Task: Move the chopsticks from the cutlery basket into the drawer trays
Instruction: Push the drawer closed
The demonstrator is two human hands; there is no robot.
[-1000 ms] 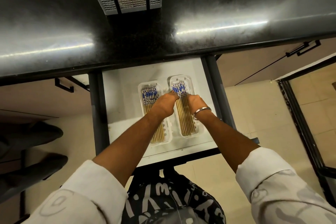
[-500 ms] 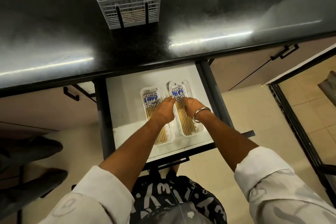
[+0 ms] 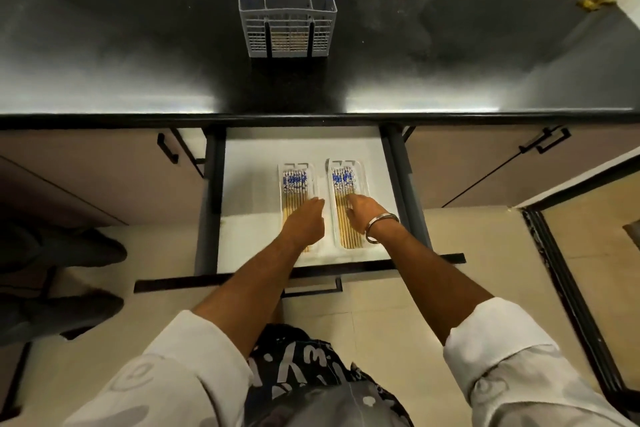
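Note:
The white drawer [image 3: 249, 184] is pulled out below the black counter. Two clear trays lie side by side in it, the left tray [image 3: 281, 173] and the right tray [image 3: 364, 180], each filled with several wooden chopsticks with blue-patterned tops [image 3: 295, 181] [image 3: 343, 179]. My left hand [image 3: 304, 222] rests over the lower part of the left tray, fingers loosely curled. Over the right tray's chopsticks lies my right hand [image 3: 363, 213], wearing a metal bangle, fingers pointing left. Neither hand visibly holds anything. The grey cutlery basket [image 3: 287, 24] with a blue handle stands on the counter; its compartments look empty from above.
The black countertop [image 3: 138, 55] spans the view above the drawer. Closed cabinet doors with black handles [image 3: 166, 149] [image 3: 547, 144] flank the drawer. The drawer front's black edge [image 3: 207, 282] sits close to my body. Dark shoes [image 3: 59, 308] lie on the floor at the left.
The view has tilted up, showing the whole basket. Both hands have slid slightly down the trays toward me, uncovering more of the patterned chopstick tops.

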